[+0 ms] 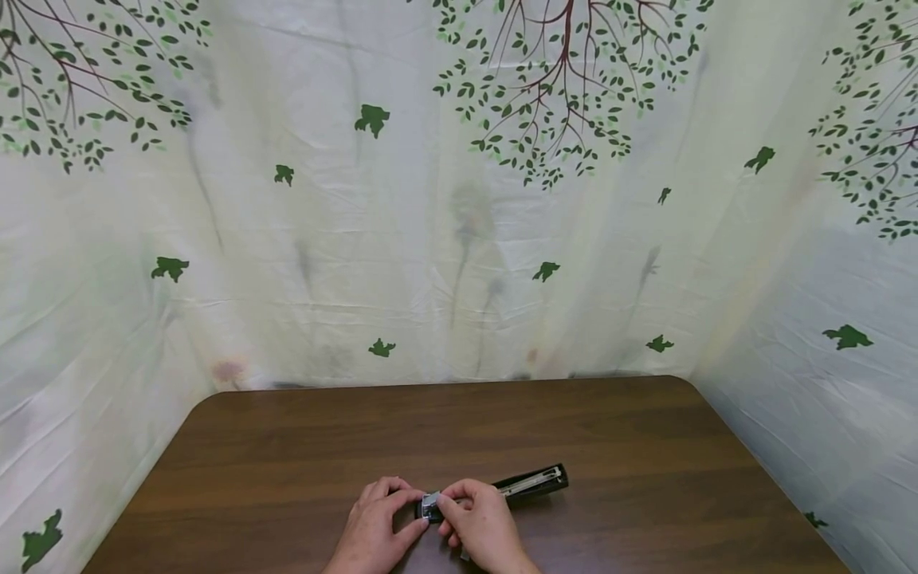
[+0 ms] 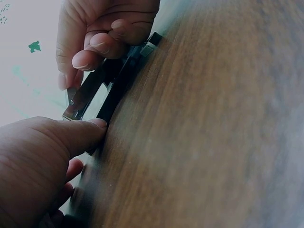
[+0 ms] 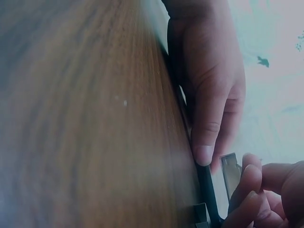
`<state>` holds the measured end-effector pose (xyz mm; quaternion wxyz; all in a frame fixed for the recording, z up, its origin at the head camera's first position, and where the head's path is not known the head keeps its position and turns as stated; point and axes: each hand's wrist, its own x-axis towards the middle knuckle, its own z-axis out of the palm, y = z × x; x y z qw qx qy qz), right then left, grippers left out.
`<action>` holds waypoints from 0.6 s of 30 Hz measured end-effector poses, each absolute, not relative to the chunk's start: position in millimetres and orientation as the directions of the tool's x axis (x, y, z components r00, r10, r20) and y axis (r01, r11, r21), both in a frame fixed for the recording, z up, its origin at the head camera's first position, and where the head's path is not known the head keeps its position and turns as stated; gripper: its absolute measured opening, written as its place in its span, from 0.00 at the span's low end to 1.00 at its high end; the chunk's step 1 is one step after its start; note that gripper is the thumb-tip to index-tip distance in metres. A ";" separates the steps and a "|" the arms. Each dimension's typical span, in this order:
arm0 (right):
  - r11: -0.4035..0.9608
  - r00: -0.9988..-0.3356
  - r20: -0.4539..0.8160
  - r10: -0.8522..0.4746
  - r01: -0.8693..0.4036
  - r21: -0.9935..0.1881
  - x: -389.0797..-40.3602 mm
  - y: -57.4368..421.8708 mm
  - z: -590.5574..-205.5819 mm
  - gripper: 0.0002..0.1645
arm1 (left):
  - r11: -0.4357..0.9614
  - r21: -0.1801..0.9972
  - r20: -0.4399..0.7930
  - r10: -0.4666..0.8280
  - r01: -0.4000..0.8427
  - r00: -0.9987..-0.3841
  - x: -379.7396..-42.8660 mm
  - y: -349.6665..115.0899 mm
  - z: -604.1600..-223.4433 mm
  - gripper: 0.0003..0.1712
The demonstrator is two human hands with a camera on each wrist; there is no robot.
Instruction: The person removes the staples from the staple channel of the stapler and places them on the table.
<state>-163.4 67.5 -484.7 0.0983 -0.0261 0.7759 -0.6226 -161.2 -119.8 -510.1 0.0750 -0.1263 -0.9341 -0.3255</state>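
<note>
A black stapler (image 1: 536,483) lies opened out on the wooden table, a metal rail showing along its right part. My left hand (image 1: 380,522) holds the stapler's left end between thumb and fingers. Over the middle, my right hand (image 1: 479,522) pinches close to the tip of the silver magazine (image 1: 429,505). In the left wrist view the magazine (image 2: 85,97) stands raised apart from the base (image 2: 113,99). The right wrist view shows the metal tip (image 3: 230,171) beside the right fingers. Whether a staple strip sits between those fingertips is hidden.
The brown table (image 1: 287,446) stretches out around the hands to rounded far corners. Behind and along both sides hangs a pale curtain (image 1: 402,239) printed with branches and green leaves. A small silver piece (image 1: 464,556) shows partly under the right hand.
</note>
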 end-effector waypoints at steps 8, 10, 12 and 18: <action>0.229 -0.984 -0.100 -0.146 0.064 -0.971 -163.3 65.6 -487.2 0.06 | 0.754 0.590 0.229 0.189 0.290 -0.955 -160.9 -120.2 -510.7 0.17; 0.230 -0.985 -0.091 -0.144 0.056 -0.972 -163.3 65.2 -488.0 0.06 | 0.754 0.589 0.234 0.185 0.291 -0.954 -160.6 -119.8 -511.0 0.17; 0.230 -0.986 -0.084 -0.142 0.049 -0.972 -163.1 64.9 -488.2 0.06 | 0.755 0.587 0.239 0.184 0.293 -0.954 -160.4 -119.5 -511.1 0.17; 0.234 -0.989 -0.065 -0.136 0.032 -0.972 -163.1 65.7 -487.3 0.06 | 0.755 0.588 0.232 0.186 0.290 -0.955 -160.4 -120.0 -510.7 0.17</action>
